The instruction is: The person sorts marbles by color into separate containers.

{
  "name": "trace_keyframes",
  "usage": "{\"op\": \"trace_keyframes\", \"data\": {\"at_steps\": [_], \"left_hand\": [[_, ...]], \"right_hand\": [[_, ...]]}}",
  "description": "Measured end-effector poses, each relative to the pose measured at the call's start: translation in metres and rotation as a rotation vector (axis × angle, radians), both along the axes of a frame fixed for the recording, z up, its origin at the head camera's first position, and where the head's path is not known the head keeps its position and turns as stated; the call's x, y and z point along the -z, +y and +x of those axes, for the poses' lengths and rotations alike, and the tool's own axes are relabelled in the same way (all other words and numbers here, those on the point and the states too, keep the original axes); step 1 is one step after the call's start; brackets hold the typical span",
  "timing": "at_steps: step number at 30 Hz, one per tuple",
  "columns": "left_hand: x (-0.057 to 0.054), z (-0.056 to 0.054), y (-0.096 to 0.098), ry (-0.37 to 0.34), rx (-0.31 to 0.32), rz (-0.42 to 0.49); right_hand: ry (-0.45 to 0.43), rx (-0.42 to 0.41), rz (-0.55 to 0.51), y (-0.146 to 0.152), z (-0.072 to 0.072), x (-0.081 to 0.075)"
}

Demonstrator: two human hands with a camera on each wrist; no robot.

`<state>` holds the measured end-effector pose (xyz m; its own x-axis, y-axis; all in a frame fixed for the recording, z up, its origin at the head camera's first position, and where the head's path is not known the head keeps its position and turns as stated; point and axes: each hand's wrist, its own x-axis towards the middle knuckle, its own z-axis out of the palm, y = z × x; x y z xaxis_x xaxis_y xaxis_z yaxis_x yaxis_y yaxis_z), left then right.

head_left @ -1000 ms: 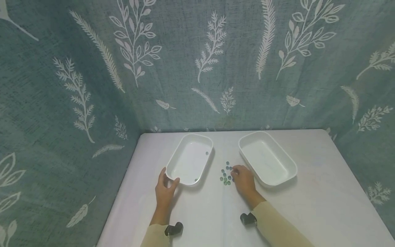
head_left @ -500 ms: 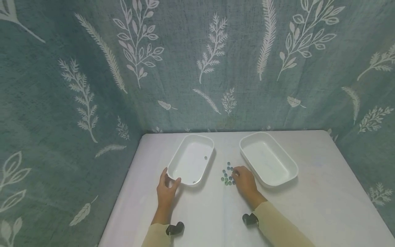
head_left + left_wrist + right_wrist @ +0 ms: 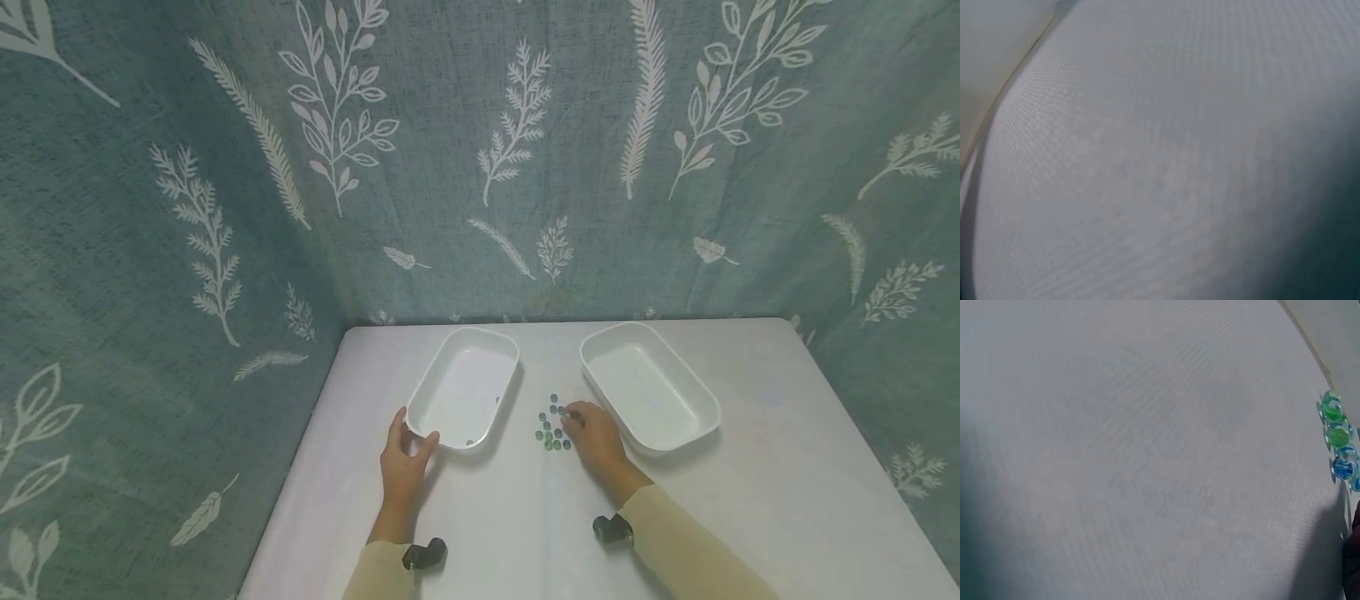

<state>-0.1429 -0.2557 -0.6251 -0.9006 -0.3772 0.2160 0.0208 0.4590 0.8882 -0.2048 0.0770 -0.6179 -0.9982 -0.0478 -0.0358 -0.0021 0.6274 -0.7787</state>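
A white rectangular tray [image 3: 459, 387] stands at the left of the table, and my left hand [image 3: 402, 467] grips its near left corner between thumb and fingers. Inside it are two small marbles, one by the right wall and one near the front. Several blue and green glass marbles [image 3: 548, 436] lie in a loose group between the two trays. At the right edge of this group my right hand [image 3: 596, 437] is bent down, thumb and fingertips pinched together at a marble, mostly hidden by the fingers. Green marbles [image 3: 1337, 435] show at the right wrist view's edge.
A second white tray [image 3: 651, 387], with no marbles visible in it, stands just beyond and right of my right hand. A white cloth covers the table [image 3: 495, 533]. A teal curtain [image 3: 555, 167] with leaf patterns hangs behind and at both sides.
One marble in the left tray has rolled nearer along its right wall; the front one has shifted slightly left. Both hands stay nearly in place. A marble beside my right hand has shifted slightly nearer.
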Motion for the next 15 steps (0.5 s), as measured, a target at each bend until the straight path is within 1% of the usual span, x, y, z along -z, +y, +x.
{"op": "trace_keyframes", "data": {"at_steps": [5,6,15], "left_hand": [[0.001,0.000,-0.001,-0.005,0.001,-0.003],[0.001,0.000,-0.001,-0.004,0.007,0.003],[0.003,-0.001,-0.002,-0.008,-0.001,-0.006]], "right_hand": [[-0.007,0.012,-0.037,-0.002,0.003,-0.005],[-0.003,0.013,-0.044,-0.003,0.003,-0.006],[0.041,0.001,-0.076,-0.015,0.005,-0.015]]}}
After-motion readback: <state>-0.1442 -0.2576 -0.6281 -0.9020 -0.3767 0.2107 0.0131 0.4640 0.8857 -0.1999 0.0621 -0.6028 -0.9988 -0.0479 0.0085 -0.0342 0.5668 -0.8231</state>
